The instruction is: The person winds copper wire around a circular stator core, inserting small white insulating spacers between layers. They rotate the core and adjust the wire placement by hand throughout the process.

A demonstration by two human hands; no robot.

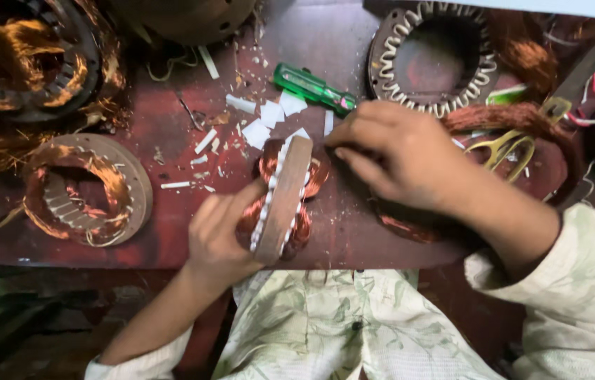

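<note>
Left hand (216,236) grips the motor winding (282,200) upright on the worktop (171,141); right hand (399,151), fingers curled, seemingly touches its top edge.

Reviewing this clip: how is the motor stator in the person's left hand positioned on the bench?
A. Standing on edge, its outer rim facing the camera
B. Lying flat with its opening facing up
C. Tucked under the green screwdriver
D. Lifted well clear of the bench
A. The left hand props the stator on edge on the red bench, its brown rim facing up and copper windings bulging on both sides.
</note>
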